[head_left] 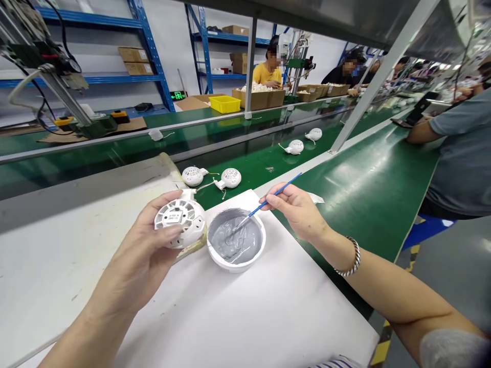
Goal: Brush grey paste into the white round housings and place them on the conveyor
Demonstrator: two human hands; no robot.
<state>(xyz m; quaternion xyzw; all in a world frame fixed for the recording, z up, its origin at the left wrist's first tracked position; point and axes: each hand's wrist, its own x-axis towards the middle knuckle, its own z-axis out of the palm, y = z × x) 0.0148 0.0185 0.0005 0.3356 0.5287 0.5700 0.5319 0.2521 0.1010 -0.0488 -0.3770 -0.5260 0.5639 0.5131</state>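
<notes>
My left hand (153, 240) is closed around a round white plastic fan housing (186, 220) with a vented face and a small label. Between the fingertips of my right hand (295, 207) is a thin blue-handled brush (264, 203), slanting down to the left. Its tip dips into thick grey paste (245, 245) in a white bowl (230, 268). The bowl stands on a white sheet (238, 317), just right of the held housing. Two similar white housings (231, 178) with wires lie on the green surface beyond the bowl.
Further along the green conveyor (264, 166) lie two more white housings (295, 147). A metal post (383, 76) slants up at right. A seated person in a grey shirt (464, 148) is at far right. Across the line are a yellow bin (225, 104), cardboard boxes and other people.
</notes>
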